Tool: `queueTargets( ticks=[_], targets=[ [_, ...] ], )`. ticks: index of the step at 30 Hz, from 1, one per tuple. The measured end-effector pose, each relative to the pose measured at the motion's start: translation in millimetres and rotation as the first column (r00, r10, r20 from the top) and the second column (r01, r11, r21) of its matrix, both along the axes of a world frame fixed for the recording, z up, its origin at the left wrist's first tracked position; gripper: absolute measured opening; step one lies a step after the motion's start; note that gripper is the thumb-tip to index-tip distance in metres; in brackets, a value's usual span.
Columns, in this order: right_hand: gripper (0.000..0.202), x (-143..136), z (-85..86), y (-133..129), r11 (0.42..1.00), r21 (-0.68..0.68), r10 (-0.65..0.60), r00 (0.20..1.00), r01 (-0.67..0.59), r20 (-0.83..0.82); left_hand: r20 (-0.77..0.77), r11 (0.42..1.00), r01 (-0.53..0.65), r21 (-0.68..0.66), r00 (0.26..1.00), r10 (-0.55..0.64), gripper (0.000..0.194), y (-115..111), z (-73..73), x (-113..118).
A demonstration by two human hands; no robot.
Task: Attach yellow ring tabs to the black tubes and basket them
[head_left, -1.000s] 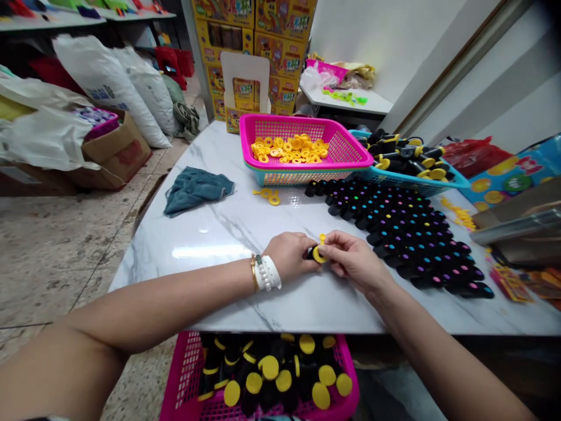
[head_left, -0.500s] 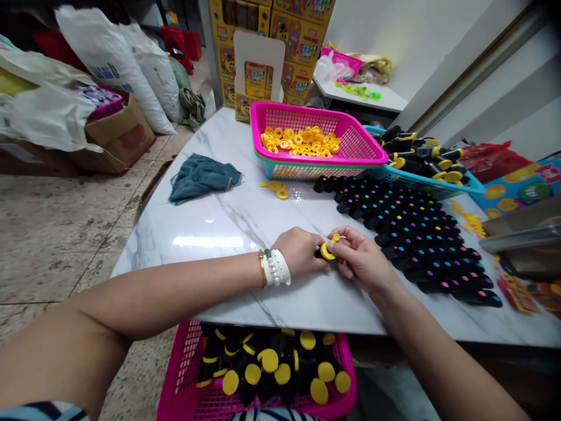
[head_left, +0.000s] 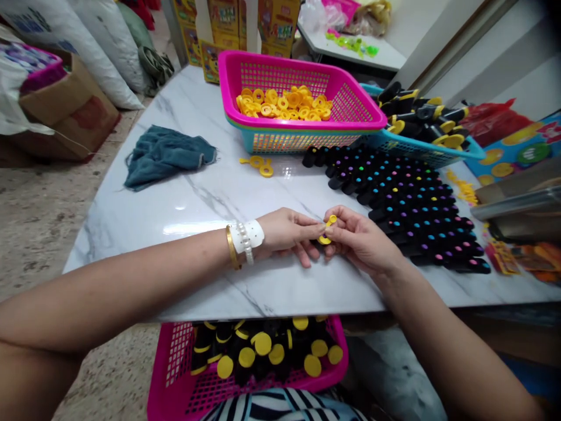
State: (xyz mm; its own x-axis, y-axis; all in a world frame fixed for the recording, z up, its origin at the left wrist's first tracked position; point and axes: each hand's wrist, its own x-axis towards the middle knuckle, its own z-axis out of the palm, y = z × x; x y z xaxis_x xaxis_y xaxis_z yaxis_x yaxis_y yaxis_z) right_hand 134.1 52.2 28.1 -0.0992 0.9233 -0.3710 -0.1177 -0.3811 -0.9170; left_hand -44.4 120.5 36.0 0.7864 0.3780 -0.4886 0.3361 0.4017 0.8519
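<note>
Over the marble-patterned table [head_left: 188,193], both hands meet at a yellow plastic ring with a small round tab [head_left: 325,238]. My right hand [head_left: 362,240] pinches it between thumb and fingers, closed. My left hand [head_left: 289,231], wearing bracelets at the wrist, presses its thumb and index fingertips against the ring's left side, its other fingers loosely bent below. Whether a black piece sits under the ring is hidden by the fingers. To the right lie rows of black pieces [head_left: 397,223] with coloured dots. A few loose yellow rings [head_left: 265,169] lie beyond my left hand.
A pink basket [head_left: 302,124] of yellow rings stands at the back, beside a blue basket [head_left: 438,153] of black-and-yellow pieces. A blue-green cloth [head_left: 169,156] lies left. Below the table edge is another pink basket [head_left: 160,368] with yellow-capped black pieces. Yellow boxes [head_left: 276,26] stand behind.
My left hand has gone from gripping a black piece with the yellow ring on it to straighter fingers at the ring. The black piece no longer shows. The view has tilted down.
</note>
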Motion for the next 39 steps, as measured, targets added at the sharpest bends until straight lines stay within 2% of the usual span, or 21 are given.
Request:
queueTargets(
  ticks=[5,10,12,14,16,18,20,23,25,27,30,33,34,36,38,39],
  targets=[
    [0.036,-3.7,1.2,5.3,0.999,-0.018,0.044,0.999,-0.044,0.015,-0.023,0.999,0.049,0.017,0.999,-0.049,0.039,5.7,3.8,0.9],
    [0.037,-12.7,-1.9,0.5,0.996,0.055,-0.074,0.996,0.072,0.040,-0.039,0.986,0.026,0.165,0.999,-0.020,0.037,-4.5,-3.3,3.7],
    [0.036,-17.6,-3.9,-3.9,0.991,0.090,-0.107,0.993,0.102,0.057,-0.008,0.958,-0.018,0.286,1.000,0.022,0.039,-14.4,-8.5,1.2],
    [0.034,-20.7,-6.6,-7.2,0.985,0.132,-0.125,0.989,0.114,0.077,0.001,0.862,-0.045,0.505,0.999,0.051,0.037,-22.0,-14.0,-2.0],
    [0.032,-19.9,-9.9,-8.6,0.973,0.188,-0.151,0.985,0.134,0.080,-0.009,0.706,-0.048,0.706,0.997,0.077,0.030,-25.0,-18.2,-4.1],
    [0.032,-14.6,-12.2,-8.4,0.968,0.201,-0.159,0.986,0.148,0.041,-0.018,0.570,-0.044,0.821,0.995,0.103,0.024,-24.9,-20.7,-4.2],
    [0.038,-6.6,-11.6,-6.6,0.980,0.147,-0.130,0.991,0.131,-0.013,-0.014,0.512,-0.040,0.858,0.995,0.102,0.024,-23.4,-22.0,-3.2],
    [0.037,2.9,-2.8,-1.5,0.999,0.048,0.003,1.000,-0.004,0.025,-0.022,0.532,-0.016,0.847,0.998,0.065,0.027,-21.2,-21.9,-1.5],
    [0.032,3.9,7.0,2.5,0.991,0.021,0.129,0.982,-0.133,0.141,-0.041,0.557,0.005,0.830,0.998,0.052,0.025,-19.6,-20.0,-0.7],
    [0.030,1.1,16.4,6.1,0.976,0.028,0.200,0.943,-0.215,0.266,-0.047,0.567,0.010,0.824,0.998,0.050,0.023,-17.2,-17.4,0.1],
    [0.027,-4.9,22.0,6.2,0.964,0.082,0.204,0.906,-0.251,0.371,-0.075,0.562,0.015,0.827,0.994,0.084,0.023,-15.0,-14.7,2.1],
    [0.026,-8.4,15.0,-7.7,0.960,0.137,0.178,0.911,-0.243,0.372,-0.149,0.585,0.055,0.809,0.982,0.114,0.026,-19.5,-13.5,1.9],
    [0.026,-8.4,10.6,-15.4,0.961,0.139,0.179,0.919,-0.240,0.351,-0.169,0.598,0.084,0.797,0.982,0.088,0.030,-21.6,-13.1,0.8],
    [0.022,-7.0,0.7,-34.3,0.963,0.136,0.192,0.945,-0.233,0.265,-0.206,0.622,0.213,0.753,0.975,-0.085,0.040,-23.6,-11.7,-3.4],
    [0.023,-4.9,-6.1,-57.6,0.960,0.166,0.190,0.961,-0.224,0.199,-0.219,0.585,0.360,0.727,0.929,-0.299,0.052,-19.1,-8.6,-10.3],
    [0.022,-4.3,-7.0,-70.5,0.958,0.169,0.199,0.962,-0.231,0.186,-0.228,0.543,0.388,0.745,0.912,-0.340,0.056,-13.3,-6.3,-14.7]
  ],
)
